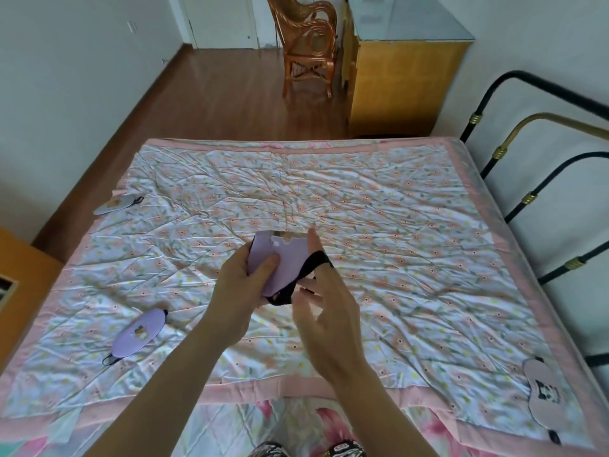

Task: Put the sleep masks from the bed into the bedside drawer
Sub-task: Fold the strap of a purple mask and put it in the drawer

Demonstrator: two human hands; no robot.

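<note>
Both hands work above the bed (329,192), my left hand (240,291) gripping a folded lilac sleep mask (280,258) and my right hand (324,311) hooked in its black strap (309,265), three masks left to gather before the drawer.

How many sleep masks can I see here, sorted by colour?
Purple: 2, one held in both hands and one lying near the left edge of the bed
Grey: 1, at the far left edge
Pink: 1, at the near right corner
Total: 4
</note>
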